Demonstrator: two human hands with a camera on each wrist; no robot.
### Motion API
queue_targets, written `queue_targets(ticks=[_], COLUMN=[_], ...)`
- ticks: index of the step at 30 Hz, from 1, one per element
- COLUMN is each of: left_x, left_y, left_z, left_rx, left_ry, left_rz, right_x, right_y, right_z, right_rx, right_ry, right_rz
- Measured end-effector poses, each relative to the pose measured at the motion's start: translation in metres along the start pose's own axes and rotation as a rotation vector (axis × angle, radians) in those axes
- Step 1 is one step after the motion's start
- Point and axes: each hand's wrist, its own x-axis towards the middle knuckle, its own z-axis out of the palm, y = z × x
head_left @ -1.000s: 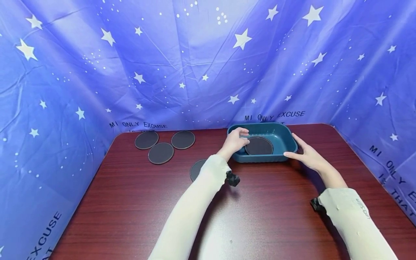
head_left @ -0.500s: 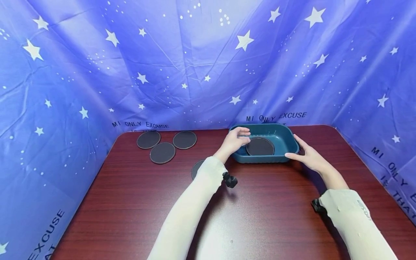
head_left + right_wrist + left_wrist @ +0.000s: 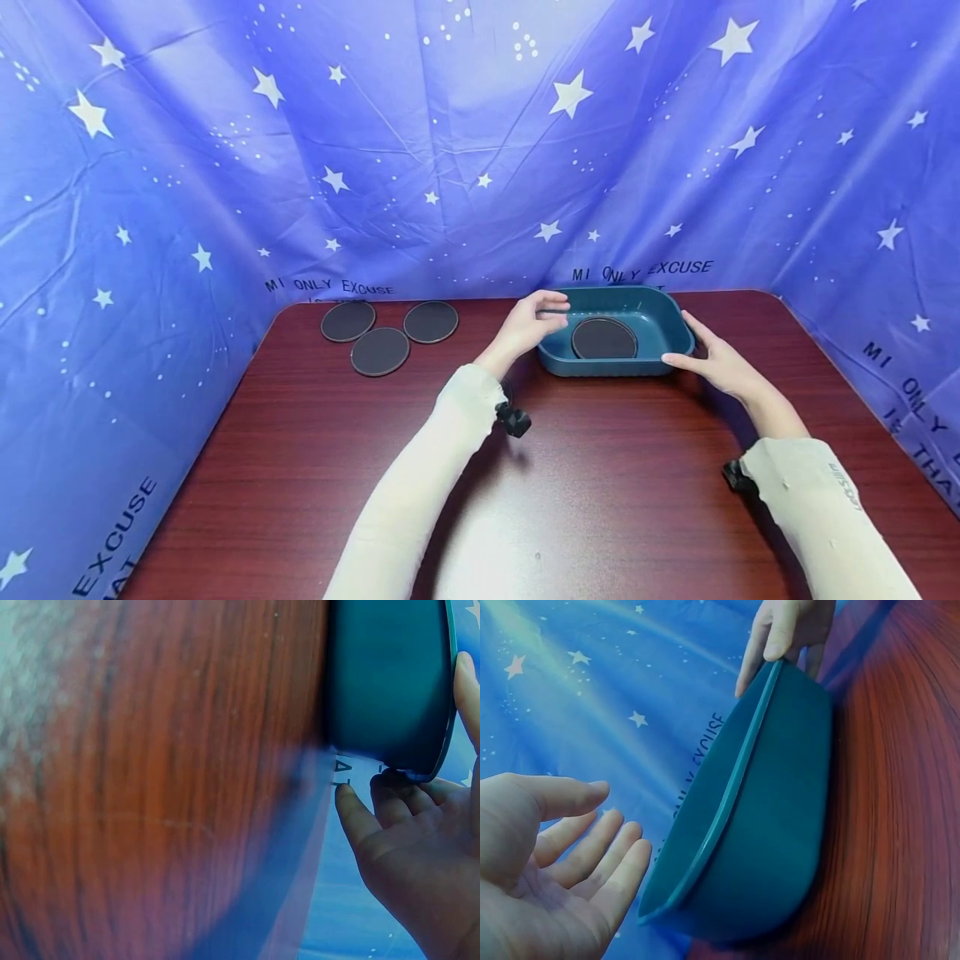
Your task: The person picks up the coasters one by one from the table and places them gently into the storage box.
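Note:
A teal rectangular plastic bin [image 3: 607, 367] stands at the back of the table, right of centre. In it lies a flat round black disc [image 3: 604, 339] with a thin pale edge, like a coaster. My right hand [image 3: 712, 362] grips the bin's right end, thumb on the front rim and fingers around the end wall. Over the bin's left end hovers my left hand [image 3: 525, 327], fingers loosely bent. The left wrist view shows the left hand [image 3: 566, 862] with nothing in it, a small gap from the bin [image 3: 757, 825].
Three similar discs lie at the back left: one far left [image 3: 348, 321], one nearer [image 3: 380, 351], one to the right [image 3: 431, 322]. A starry blue curtain [image 3: 420, 150] surrounds the dark red wooden table [image 3: 285, 467]. Black wrist cameras hang under both sleeves.
My left hand has drawn back leftward from the disc in the bin. Its sleeve now hides another disc on the table. The right hand keeps its hold; the view has shifted slightly.

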Motion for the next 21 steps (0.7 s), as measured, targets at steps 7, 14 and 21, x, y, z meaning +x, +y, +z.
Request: queue_targets(ticks=[7,14,21], left_x=[-0.018,-0.036,-0.057], left_y=[-0.003,-0.009,-0.023], left_z=[-0.020,-0.038,-0.055], left_rx=[0.031,0.034,0.042], left_ry=[-0.008,0.001,0.005], left_rz=[0.038,0.054,0.032], right_x=[0.000,0.000,0.001], right_y=[0.000,0.000,0.000], right_z=[-0.001,-0.002,0.000], right_rx=[-0.005,-0.002,0.012], right_ry=[0.001,-0.001,-0.009], right_rz=[-0.019,-0.010,-0.009])
